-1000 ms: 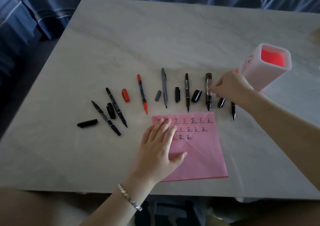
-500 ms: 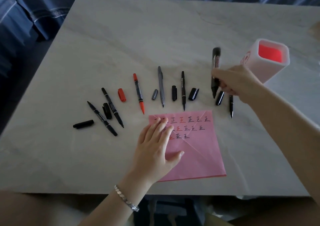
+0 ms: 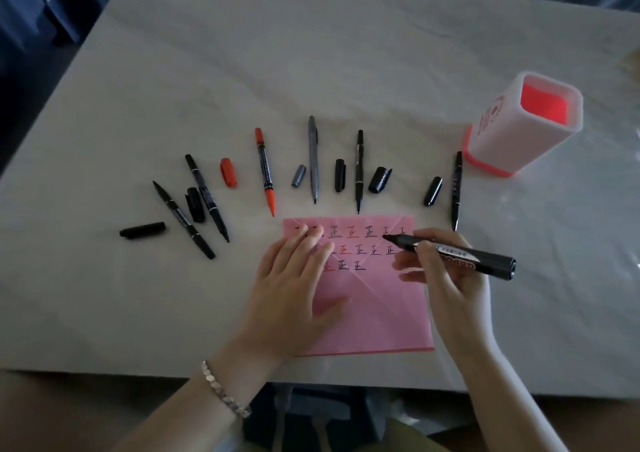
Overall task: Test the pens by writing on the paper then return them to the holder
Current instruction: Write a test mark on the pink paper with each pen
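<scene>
I've got the pale bench (image 3: pixel 346 70) filling the view, white-and-red holder (image 3: pixel 512 136) standing far right. Pink paper (image 3: pixel 381 313) lies near me, left hand (image 3: pixel 294 295) flat on it, fingers loose. Right hand (image 3: pixel 446 271) grips the thick black marker (image 3: pixel 453 252), tip at the top row of marks.

The pale marble table (image 3: pixel 242 53) carries a pink paper (image 3: pixel 381 313), a row of uncapped pens (image 3: pixel 313 160) with loose caps (image 3: pixel 228 172) between them, and a white-and-red holder (image 3: pixel 512 139) at right
</scene>
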Motion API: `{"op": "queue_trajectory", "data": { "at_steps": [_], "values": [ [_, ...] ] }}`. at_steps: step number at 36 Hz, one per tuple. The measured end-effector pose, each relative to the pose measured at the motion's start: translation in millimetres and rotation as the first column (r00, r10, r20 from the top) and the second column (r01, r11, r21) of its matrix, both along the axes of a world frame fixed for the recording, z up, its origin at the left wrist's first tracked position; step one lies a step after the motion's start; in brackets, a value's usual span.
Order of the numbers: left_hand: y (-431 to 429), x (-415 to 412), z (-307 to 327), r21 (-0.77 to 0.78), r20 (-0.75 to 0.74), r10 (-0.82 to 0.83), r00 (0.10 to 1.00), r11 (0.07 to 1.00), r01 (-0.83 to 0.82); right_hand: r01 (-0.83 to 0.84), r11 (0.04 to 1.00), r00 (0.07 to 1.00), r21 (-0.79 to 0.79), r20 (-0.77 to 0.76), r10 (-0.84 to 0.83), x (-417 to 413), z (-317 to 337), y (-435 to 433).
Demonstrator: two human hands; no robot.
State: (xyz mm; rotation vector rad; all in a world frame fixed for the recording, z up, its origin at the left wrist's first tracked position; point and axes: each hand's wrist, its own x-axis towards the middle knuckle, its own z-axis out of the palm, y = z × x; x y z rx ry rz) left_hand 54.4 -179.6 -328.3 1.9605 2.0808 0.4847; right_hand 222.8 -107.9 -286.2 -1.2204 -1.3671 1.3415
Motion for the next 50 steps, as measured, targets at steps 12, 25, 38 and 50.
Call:
{"op": "queue_trajectory", "data": {
  "at_steps": [12, 25, 38, 50],
  "values": [
    [0, 0, 0, 0.003, 0.020, 0.017, 1.000, 1.000, -0.017, 0.256, 0.936, 0.928, 0.240, 0.212, -0.308, -18, -31, -7],
    [-1, 1, 2, -0.015, 0.005, 0.011, 1.000, 1.000, -0.011, 0.188, 0.942, 0.940, 0.279, 0.226, -0.255, -17, -37, -5],
    [0, 1, 2, -0.008, 0.003, 0.007, 1.000, 1.000, -0.007, 0.151, 0.949, 0.939, 0.276, 0.259, -0.225, -16, -40, -5],
    [1, 1, 2, -0.011, -0.001, 0.012, 1.000, 1.000, -0.012, 0.243, 0.933, 0.929, 0.266, 0.212, -0.302, -16, -40, -5]
  ]
}}
